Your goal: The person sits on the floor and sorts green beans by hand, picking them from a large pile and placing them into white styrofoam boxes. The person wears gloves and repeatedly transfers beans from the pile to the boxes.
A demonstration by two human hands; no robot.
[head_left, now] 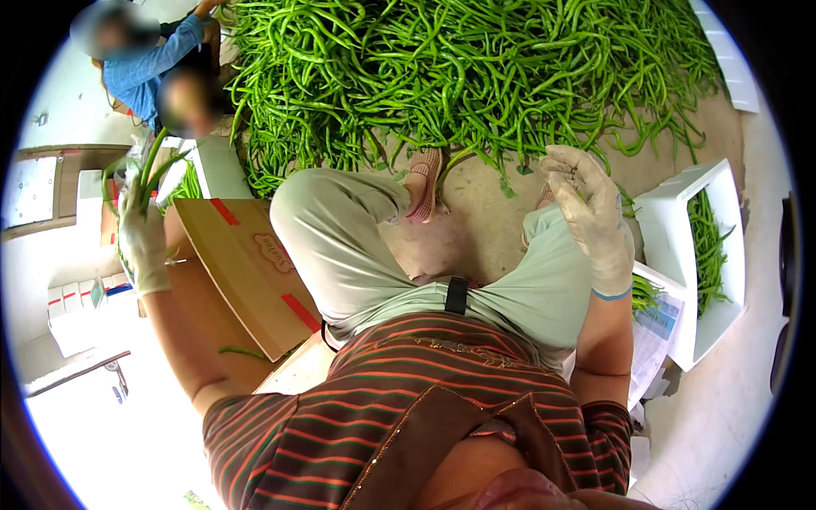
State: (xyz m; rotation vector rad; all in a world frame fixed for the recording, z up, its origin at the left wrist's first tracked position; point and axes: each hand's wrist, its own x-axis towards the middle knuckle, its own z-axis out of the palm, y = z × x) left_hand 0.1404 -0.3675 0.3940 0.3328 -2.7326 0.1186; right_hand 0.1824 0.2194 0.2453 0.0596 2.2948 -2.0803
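Observation:
A large heap of long green chili peppers (459, 70) covers the floor before me. My left hand (143, 239), in a pale glove, is raised at the left and grips several long green peppers (153, 166), which stick up past the fingers; some clear plastic shows beside them. Below it lies a cardboard box (236, 261) with red tape on its flap. My right hand (583, 197), in a pale glove with a blue cuff edge, is above my right knee, its fingers curled. Whether something small lies behind those fingers is hard to tell.
On the right, a white foam box (714, 338) holding green peppers stands beside another container with peppers and printed paper (656, 350). Co-workers (153, 70) sit at the upper left near a white box (220, 166) by the heap. White boxes (76, 319) are stacked farther left.

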